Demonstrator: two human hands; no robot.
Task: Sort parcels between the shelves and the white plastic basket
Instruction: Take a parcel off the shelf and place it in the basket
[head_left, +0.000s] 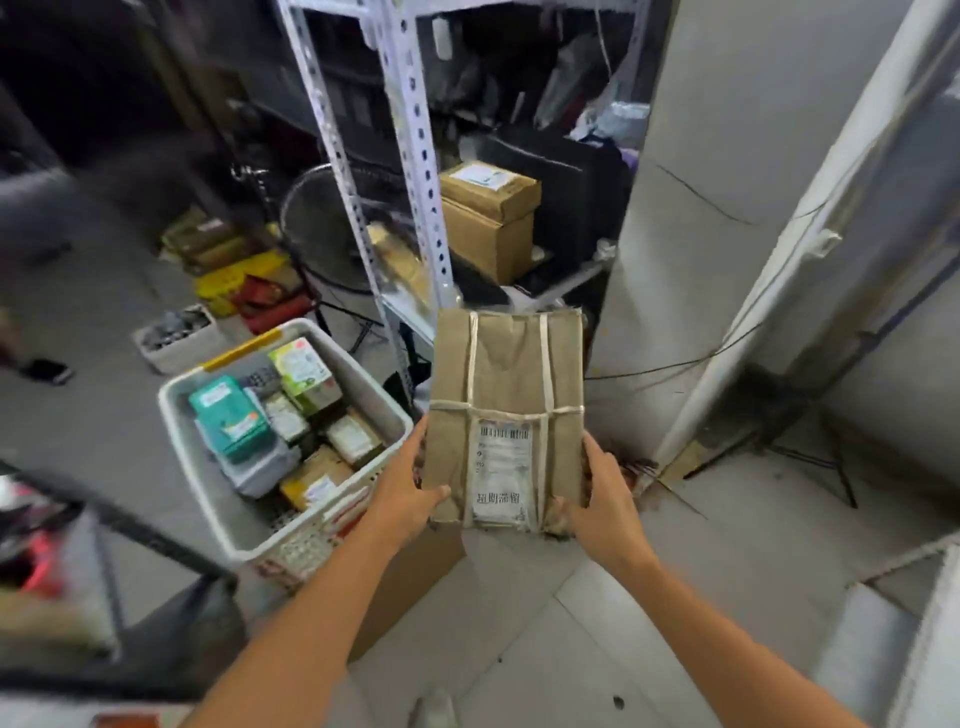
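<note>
Both hands hold a brown paper parcel (506, 415) up in the air, in front of the metal shelves (415, 156) and to the right of the white basket (218, 499). The left hand (410, 493) grips the parcel's lower left edge, its fingers (434, 496) curled onto the front face, while the right hand (605, 499) clasps the lower right edge. The parcel is tied with pale straps and carries a white label (501, 470) with a barcode. The basket sits on the floor, packed with small parcels, among them a teal box (228, 418). A cardboard box (488, 218) rests on a shelf behind.
</note>
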